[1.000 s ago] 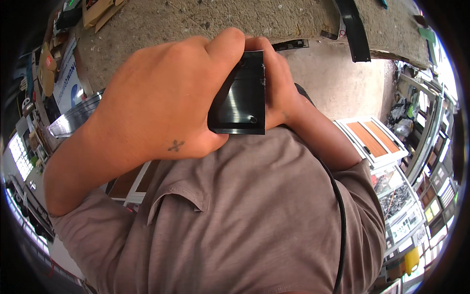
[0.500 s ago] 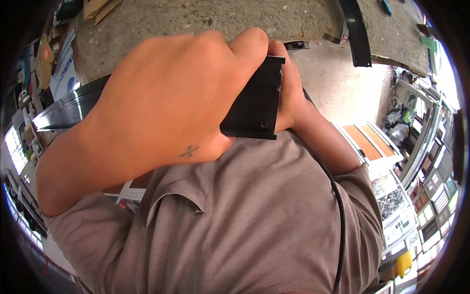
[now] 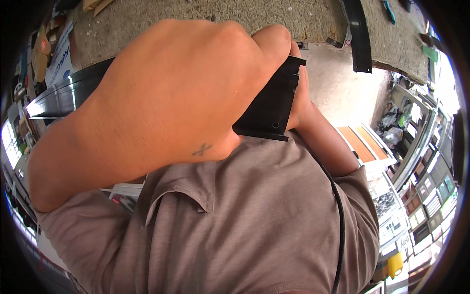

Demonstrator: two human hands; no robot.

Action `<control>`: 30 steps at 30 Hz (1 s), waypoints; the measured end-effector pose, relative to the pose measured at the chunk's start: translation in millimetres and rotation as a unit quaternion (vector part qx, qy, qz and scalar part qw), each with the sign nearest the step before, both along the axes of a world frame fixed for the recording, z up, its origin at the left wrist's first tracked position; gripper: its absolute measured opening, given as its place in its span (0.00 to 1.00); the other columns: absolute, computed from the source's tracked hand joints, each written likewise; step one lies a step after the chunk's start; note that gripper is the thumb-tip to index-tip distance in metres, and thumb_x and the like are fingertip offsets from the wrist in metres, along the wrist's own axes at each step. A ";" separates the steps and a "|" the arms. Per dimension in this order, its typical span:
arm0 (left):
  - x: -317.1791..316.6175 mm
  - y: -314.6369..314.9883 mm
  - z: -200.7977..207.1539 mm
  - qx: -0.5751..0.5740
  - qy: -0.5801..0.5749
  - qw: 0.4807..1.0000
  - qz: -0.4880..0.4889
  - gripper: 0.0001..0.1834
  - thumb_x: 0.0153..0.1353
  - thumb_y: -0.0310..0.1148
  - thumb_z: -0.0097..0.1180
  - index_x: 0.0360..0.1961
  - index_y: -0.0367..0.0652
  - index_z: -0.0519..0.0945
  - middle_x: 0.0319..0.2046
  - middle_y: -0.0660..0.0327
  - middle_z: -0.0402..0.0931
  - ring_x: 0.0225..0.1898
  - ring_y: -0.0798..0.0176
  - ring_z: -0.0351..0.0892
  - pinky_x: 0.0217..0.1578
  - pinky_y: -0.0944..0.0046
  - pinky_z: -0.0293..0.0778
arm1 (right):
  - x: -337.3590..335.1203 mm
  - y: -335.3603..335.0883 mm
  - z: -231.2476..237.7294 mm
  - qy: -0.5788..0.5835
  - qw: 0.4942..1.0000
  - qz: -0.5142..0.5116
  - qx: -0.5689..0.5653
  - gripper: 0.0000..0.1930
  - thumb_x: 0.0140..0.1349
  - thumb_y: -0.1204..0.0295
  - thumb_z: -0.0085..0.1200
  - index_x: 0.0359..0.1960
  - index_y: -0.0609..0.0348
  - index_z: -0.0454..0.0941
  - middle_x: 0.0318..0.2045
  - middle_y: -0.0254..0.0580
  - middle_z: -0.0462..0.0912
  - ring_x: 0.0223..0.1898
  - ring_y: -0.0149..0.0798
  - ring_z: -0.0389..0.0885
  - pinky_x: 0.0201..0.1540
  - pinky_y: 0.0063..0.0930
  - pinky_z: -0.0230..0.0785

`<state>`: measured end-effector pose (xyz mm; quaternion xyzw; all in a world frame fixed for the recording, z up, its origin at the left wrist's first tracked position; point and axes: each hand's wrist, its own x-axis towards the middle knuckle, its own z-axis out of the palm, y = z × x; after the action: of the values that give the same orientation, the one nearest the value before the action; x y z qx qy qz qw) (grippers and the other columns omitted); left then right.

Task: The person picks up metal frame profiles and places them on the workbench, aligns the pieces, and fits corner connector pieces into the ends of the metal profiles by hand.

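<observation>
Head view, single picture. Left hand point(image 3: 171, 93) fills the upper middle, very close to the camera, fingers curled tight around a flat black plate point(image 3: 271, 105); small cross mark on the skin near the wrist. Right hand point(image 3: 299, 93) mostly hidden behind the plate, only its edge and fingertips show at the plate's right side, pressed against it; can't tell how far its fingers close. Both hands touch the plate, one on each side. Plate is held up near the person's chest, tilted, lower edge just above the collar of a grey-brown shirt point(image 3: 235, 220); small holes visible near its lower right corner. Thin black cable point(image 3: 339, 220) runs down the shirt's right side.

Behind the left forearm, a long dark shiny metal strip point(image 3: 63, 95) sticks out to the left. Rough concrete floor point(image 3: 161, 12) across the top, with another black strip point(image 3: 357, 34) lying on it upper right. Flat panel with orange stripes point(image 3: 364, 144) on the right, near the right elbow. Cluttered shelves point(image 3: 426, 166) along the far right rim, too small to read.
</observation>
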<state>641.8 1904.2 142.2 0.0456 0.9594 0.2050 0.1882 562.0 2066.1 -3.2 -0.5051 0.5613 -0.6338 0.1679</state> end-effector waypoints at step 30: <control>-5.7 -6.1 3.5 -0.024 -0.034 0.999 0.017 0.33 0.39 0.37 0.74 0.46 0.41 0.70 0.34 0.53 0.77 0.37 0.43 0.82 0.33 0.48 0.77 | -11.4 -3.5 7.7 0.014 0.999 0.026 0.021 0.40 0.34 0.63 0.77 0.52 0.64 0.72 0.44 0.48 0.81 0.43 0.52 0.83 0.44 0.37 0.76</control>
<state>636.1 1898.1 145.7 0.0175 0.9577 0.1865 0.2183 550.7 2062.6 4.4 -0.5246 0.5632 -0.6103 0.1875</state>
